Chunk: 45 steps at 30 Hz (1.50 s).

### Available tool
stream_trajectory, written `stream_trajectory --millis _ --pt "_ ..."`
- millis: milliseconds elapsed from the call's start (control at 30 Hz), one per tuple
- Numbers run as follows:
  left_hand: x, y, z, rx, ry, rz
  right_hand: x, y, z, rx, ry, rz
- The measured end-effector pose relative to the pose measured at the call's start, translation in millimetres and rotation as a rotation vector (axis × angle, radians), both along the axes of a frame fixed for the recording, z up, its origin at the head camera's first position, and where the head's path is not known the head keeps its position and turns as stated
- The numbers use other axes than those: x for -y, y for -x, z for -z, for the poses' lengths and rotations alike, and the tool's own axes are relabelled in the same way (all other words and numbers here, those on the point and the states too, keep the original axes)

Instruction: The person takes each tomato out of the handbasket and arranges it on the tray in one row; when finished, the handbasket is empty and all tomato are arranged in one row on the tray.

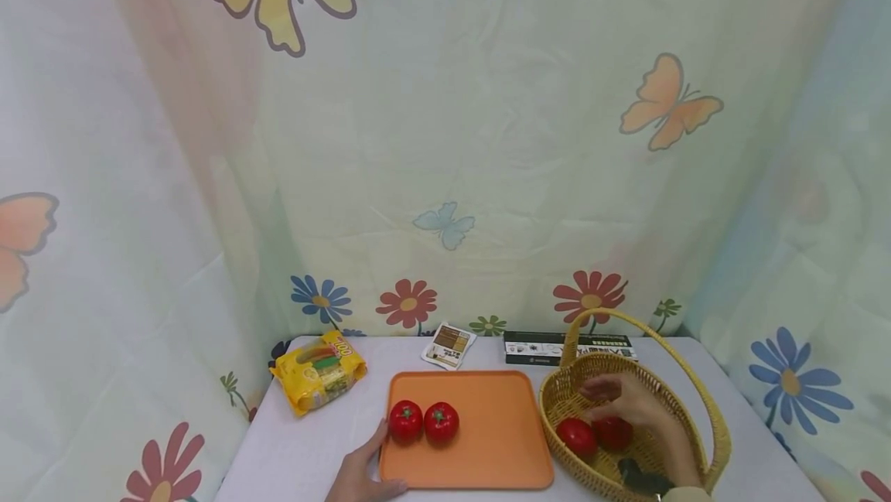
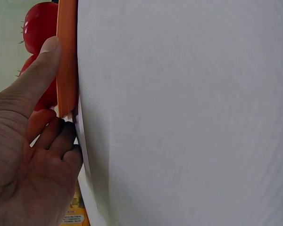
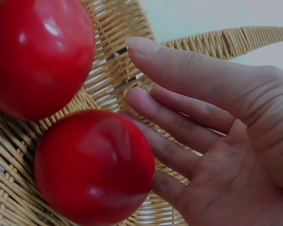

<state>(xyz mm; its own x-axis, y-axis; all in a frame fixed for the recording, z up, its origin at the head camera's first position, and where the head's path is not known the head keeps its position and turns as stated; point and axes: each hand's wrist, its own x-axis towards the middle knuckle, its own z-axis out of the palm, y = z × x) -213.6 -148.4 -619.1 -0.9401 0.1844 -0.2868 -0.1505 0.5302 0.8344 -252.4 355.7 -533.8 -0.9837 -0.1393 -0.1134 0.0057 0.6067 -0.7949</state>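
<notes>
Two red tomatoes with green tops, a left one (image 1: 406, 421) and a right one (image 1: 442, 423), sit side by side on the left of an orange tray (image 1: 497, 432). My left hand (image 1: 362, 467) spans the tray's near left corner; its thumb (image 2: 40, 70) touches the front edge and the fingers lie by the left side. Inside a wicker basket (image 1: 550, 394), my right hand (image 1: 629, 401) hovers with fingers spread beside two smooth red round fruits, one (image 3: 94, 167) near the fingertips and another (image 3: 40, 56) farther off. Nothing is in its grasp. A dark green item (image 1: 642, 479) lies lower in the basket.
A yellow snack packet (image 1: 320, 370) lies at the back left. Behind the tray are a small white and brown sachet (image 1: 448, 346) and a long black and white box (image 1: 532, 349). The basket's tall handle (image 1: 685, 367) arches over the right side.
</notes>
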Motion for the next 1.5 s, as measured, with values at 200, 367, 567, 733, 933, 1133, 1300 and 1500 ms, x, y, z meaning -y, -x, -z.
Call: stream_trajectory --millis 200,367,567,733,933,1133,1300,1500 --pt "2.1 -0.2 1.8 0.000 -0.010 -0.004 -0.6 4.9 8.4 0.073 -0.032 0.057" --pt "1.8 0.9 4.1 0.017 -0.031 -0.032 -2.1 5.0 10.7 0.076 -0.057 0.018" --pt "-1.5 0.8 3.7 0.021 -0.018 -0.036 -5.9 4.3 15.3 0.085 -0.083 0.026" --pt "-2.7 1.5 4.2 0.021 0.005 -0.034 -10.4 3.0 19.6 0.117 -0.118 0.057" --pt "-2.7 0.7 3.0 -0.002 0.022 -0.037 -9.5 2.8 16.7 0.167 -0.138 0.093" --pt "-2.8 1.3 5.1 -0.005 0.010 -0.054 -8.6 0.9 15.3 0.179 -0.162 0.106" --pt "-2.8 0.3 3.7 -0.005 0.010 -0.062 -8.5 1.6 16.5 0.203 -0.169 0.129" --pt "-2.2 -0.5 2.9 -0.014 0.012 -0.060 -7.7 2.8 14.1 0.224 -0.196 0.138"
